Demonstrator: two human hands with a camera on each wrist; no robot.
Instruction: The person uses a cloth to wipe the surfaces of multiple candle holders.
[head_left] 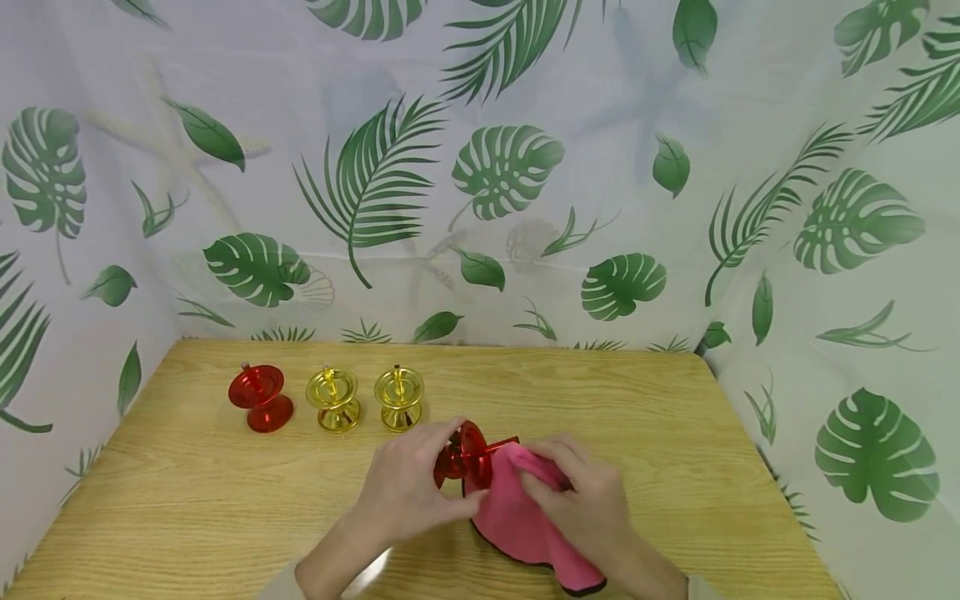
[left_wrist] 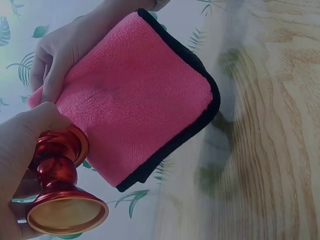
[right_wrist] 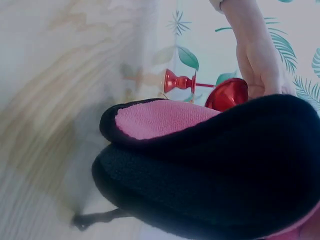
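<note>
My left hand (head_left: 405,483) grips a shiny red candle holder (head_left: 474,454) tipped on its side above the table, its thin spike pointing right. In the left wrist view, the hollow base of that red candle holder (left_wrist: 57,172) faces the camera. With thumb and fingers, my right hand (head_left: 588,500) pinches a pink cloth (head_left: 517,521) with a black edge, right at the spike. The cloth (left_wrist: 140,100) hangs down folded in the left wrist view. Seen from the right wrist, the cloth (right_wrist: 165,119) hides my right fingers and part of the held holder (right_wrist: 230,96).
At the back left of the wooden table (head_left: 225,500) stand another red candle holder (head_left: 268,412) and two gold ones, the middle one (head_left: 337,414) and the right one (head_left: 401,414), upright in a row. A leaf-patterned sheet (head_left: 405,300) borders the table behind and at both sides.
</note>
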